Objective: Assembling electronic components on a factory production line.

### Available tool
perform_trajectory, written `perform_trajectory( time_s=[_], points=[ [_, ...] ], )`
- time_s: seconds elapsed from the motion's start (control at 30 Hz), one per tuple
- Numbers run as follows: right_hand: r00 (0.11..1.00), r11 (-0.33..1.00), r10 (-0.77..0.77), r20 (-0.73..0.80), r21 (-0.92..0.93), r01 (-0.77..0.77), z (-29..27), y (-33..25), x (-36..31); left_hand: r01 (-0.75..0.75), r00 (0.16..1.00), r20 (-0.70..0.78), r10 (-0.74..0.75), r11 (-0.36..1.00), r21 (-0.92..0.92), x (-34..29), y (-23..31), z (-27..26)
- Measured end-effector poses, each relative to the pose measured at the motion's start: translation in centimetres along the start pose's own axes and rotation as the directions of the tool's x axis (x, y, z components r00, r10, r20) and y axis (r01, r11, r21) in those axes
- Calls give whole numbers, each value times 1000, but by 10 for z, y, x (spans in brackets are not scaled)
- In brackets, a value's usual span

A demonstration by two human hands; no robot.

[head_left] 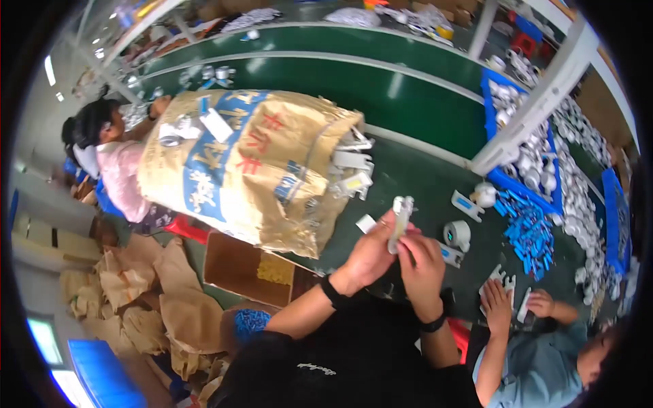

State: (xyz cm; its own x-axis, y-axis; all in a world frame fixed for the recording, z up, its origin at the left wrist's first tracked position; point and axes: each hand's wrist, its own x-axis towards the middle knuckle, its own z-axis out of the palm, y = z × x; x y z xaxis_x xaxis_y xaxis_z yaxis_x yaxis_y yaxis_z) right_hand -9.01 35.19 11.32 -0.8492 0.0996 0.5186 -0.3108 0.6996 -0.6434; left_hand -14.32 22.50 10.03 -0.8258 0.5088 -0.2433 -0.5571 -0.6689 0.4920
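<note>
My left hand [371,257] grips a slim white plastic part [400,228] that stands roughly upright. My right hand [422,266] pinches the same part near its lower end. To the left lies a large tan sack [272,136], with more white plastic parts [354,170] showing at its open mouth. A small white piece [366,224] rests beside my left hand. Just right of my hands are a round white housing [457,234] with a dark face and a flat white bracket [450,256]. Another bracket with a blue cylinder [468,205] lies farther off.
A heap of small blue cylinders [527,234] lies to the right, below a blue crate [524,182] of round white parts. One co-worker [527,360] handles white parts at right; another [119,163] sits beyond the sack. A white post [530,102] rises near the crate. An open carton [235,268] stands below.
</note>
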Motion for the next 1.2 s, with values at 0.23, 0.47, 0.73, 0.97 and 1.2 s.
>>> perform_trajectory(
  time_s=[0.23,0.47,0.73,0.97,1.2],
  points=[
    [999,999,-13,-44,51,16,1,-10,11,36,996,78,-39,999,40,-3,21,-4],
    [998,998,-55,11,28,55,-4,-6,6,37,998,43,-39,997,64,-5,12,-2],
    [998,997,-65,-12,-35,64,2,-8,3,57,998,30,-59,996,62,-9,10,-1],
    [997,1000,12,-73,6,-12,-1,0,-2,76,997,25,-79,993,95,-10,9,0],
    [998,999,-52,21,9,52,-11,-1,-2,101,995,4,-102,984,144,-9,4,5]
  ],
)
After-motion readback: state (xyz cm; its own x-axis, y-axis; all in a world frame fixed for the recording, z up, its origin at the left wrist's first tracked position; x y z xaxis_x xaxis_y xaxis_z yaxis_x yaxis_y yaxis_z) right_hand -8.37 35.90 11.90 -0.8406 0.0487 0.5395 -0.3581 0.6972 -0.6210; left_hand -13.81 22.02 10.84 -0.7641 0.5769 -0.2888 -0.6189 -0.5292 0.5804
